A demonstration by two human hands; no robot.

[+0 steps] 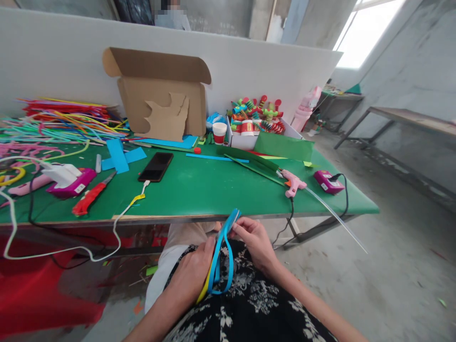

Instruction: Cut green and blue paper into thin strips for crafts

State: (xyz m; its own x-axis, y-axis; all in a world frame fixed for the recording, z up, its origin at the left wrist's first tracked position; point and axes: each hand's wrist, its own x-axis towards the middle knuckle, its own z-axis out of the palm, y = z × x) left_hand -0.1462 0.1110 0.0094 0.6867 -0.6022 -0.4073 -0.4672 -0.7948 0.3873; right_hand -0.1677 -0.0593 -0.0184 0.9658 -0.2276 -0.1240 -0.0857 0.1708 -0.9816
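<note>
Above my lap, in front of the table's near edge, a looped blue strip point(231, 268) hangs between my hands. My left hand point(197, 266) is closed at the left side of the loop, and a yellow strip point(204, 289) shows beside it, running down under the blue. My right hand point(251, 237) pinches the upper part of the blue strip between thumb and fingers, near a pale, thin piece whose shape is hard to make out. The fingertips of my left hand are partly hidden behind the strips.
The green table point(199, 190) bears a phone point(156, 167), red-handled scissors point(89, 198), a pink glue gun point(292, 183), a paper cup point(219, 133), colourful strips point(71, 126) and an open cardboard box point(133, 104). A white box point(242, 141) holds colourful paper figures. Cables hang over the front edge.
</note>
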